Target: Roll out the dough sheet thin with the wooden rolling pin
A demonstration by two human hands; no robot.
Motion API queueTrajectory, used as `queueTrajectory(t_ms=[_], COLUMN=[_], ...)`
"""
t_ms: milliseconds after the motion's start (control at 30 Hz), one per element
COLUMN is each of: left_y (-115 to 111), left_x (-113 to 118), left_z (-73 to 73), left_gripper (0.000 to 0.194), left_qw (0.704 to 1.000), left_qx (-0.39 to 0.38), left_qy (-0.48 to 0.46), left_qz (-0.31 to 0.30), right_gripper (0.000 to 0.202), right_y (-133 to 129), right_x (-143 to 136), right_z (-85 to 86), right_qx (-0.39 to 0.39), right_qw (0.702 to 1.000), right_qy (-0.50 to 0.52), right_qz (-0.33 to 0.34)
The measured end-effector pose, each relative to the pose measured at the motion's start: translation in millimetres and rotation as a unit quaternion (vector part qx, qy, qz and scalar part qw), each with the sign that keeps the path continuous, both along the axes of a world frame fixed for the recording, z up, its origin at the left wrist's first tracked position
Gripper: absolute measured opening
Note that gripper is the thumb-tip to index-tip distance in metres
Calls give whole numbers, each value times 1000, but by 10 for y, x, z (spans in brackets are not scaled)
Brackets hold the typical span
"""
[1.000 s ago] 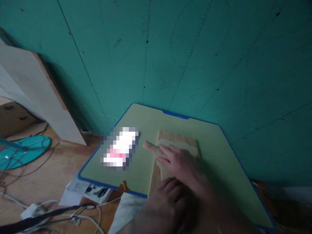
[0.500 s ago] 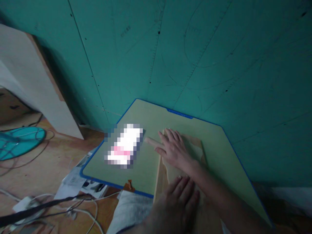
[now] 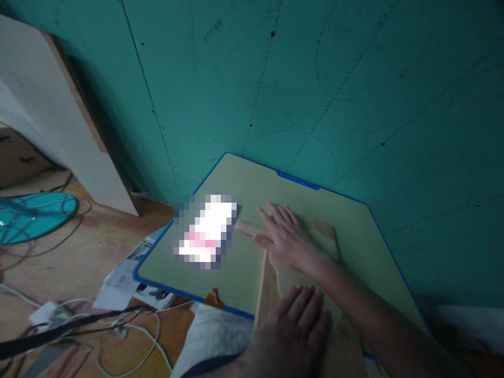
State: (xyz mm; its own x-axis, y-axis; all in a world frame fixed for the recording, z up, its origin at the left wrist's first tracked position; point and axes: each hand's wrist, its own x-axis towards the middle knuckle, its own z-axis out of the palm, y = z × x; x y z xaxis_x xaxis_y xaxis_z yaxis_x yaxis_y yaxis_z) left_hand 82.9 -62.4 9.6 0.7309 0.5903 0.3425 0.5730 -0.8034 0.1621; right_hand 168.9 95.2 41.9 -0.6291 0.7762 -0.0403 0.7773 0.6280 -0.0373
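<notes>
A pale, thin sheet that looks like rolled-out dough (image 3: 287,274) lies with a wavy edge on a wooden board (image 3: 268,286). My right hand (image 3: 287,236) lies across the far part of the board, fingers stretched out and slightly spread. From under it, at the left, sticks out the end of a slim wooden rolling pin (image 3: 248,229); the rest is hidden by the hand. Nearer to me, my left hand (image 3: 297,325) rests flat on the sheet, its fingers extended, and covers the near part.
Beneath the board is a pale tabletop with a blue rim (image 3: 342,210), against a green wall (image 3: 220,94). A bright phone-like object, blurred out (image 3: 210,228), lies left of my hands. Cables (image 3: 134,328) and papers (image 3: 118,283) lie on the floor; a white panel (image 3: 74,105) leans at left.
My view has shifted a little, so the scene sits farther right. Relative to the board, the right hand and rolling pin have moved slightly left. The left hand still rests on the sheet.
</notes>
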Motion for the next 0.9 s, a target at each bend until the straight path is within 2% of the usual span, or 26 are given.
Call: queueTrajectory(t_ms=[100,267,333,400,467,533,600,733,800,900], left_y=[-21,-27,-21,-19,-21,-23,-22,-21,-23,-14], left_x=[11,-5,-12,-13,-12,-14,-21,-47,-63,-99], left_z=[-2,4,3,0,0,10,27,49,43,40], left_gripper=[50,51,49,48,49,51,55,65,63,53], left_qw=[1000,1000,1000,1000,1000,1000,1000,998,998,998], left_qx=[-26,-30,-13,2,5,-8,-29,-54,-55,-61], left_qy=[-1,-7,-8,-8,-9,-5,0,-1,-1,-7], left_qz=[-3,3,2,3,3,-1,-8,-18,-18,-16], right_gripper=[75,75,75,72,70,72,75,77,73,67], right_y=[9,601,686,585,362,149,71,344,484,410], right_x=[-22,46,64,55,23,-22,-64,-68,-51,-77], right_z=[-2,59,73,56,12,-39,-68,-31,9,12], right_qx=[0,-39,-46,-37,-15,8,19,5,8,13], right_qw=[1000,991,986,989,995,999,999,992,989,989], right_qy=[5,-30,-36,-24,-4,14,33,51,53,63], right_qz=[-23,-128,-153,-142,-99,-45,-28,-116,-138,-130])
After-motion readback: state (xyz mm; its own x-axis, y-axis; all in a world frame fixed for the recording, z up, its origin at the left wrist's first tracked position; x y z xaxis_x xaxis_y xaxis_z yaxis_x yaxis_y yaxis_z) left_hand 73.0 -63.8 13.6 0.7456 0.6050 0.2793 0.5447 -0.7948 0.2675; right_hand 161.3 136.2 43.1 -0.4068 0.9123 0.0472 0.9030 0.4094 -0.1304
